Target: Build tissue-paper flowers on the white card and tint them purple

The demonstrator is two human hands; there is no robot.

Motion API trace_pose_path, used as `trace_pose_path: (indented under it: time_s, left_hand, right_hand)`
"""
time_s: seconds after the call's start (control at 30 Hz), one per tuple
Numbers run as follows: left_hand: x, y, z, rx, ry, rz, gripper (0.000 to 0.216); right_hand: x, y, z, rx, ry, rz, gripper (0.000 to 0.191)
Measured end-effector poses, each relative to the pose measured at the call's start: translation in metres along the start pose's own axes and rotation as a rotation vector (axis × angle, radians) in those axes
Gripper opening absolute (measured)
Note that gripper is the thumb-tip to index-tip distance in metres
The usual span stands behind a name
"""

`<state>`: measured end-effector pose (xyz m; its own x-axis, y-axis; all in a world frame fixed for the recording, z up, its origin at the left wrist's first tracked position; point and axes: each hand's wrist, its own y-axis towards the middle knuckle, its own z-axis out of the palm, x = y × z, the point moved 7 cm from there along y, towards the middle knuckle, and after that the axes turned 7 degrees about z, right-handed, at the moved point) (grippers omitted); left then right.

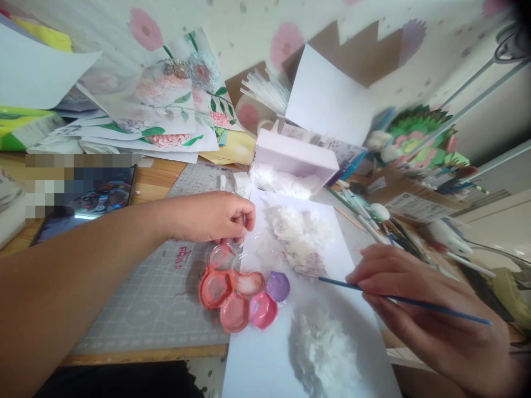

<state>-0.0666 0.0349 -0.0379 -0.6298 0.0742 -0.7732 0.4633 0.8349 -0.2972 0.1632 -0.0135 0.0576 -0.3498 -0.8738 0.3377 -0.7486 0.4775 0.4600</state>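
Gridded cutting mat (pixel 166 298): left hand (pixel 207 215) pinches glossy petal-shaped palette (pixel 236 290); right hand (pixel 415 298) grips thin blue brush (pixel 398 299) (fingers closed)

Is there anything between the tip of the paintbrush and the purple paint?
Nothing visible. The brush, held in the right hand, points its tip toward the purple paint in the palette, with only bare white paper between them. The left hand rests at the palette's far edge.

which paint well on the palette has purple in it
The well at the palette's right edge, nearest the brush tip; it alone holds purple, the others pink or coral.
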Motion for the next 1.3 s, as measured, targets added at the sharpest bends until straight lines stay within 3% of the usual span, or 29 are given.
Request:
trace_pose_path:
  time_s: [0.83, 1.07, 1.3]
  left_hand:
    - [-0.004, 0.000, 0.000, -0.001, 0.047, 0.010, 0.011]
    - [-0.003, 0.000, -0.001, -0.001, 0.046, 0.014, 0.010]
    - [-0.003, 0.000, -0.001, -0.004, 0.034, 0.015, 0.008]
  right_hand:
    - [-0.014, -0.008, 0.002, -0.038, 0.090, 0.087, 0.022]
    - [-0.023, -0.012, -0.002, -0.102, 0.092, 0.168, 0.016]
    - [-0.019, -0.008, 0.002, -0.084, 0.101, 0.134, 0.020]
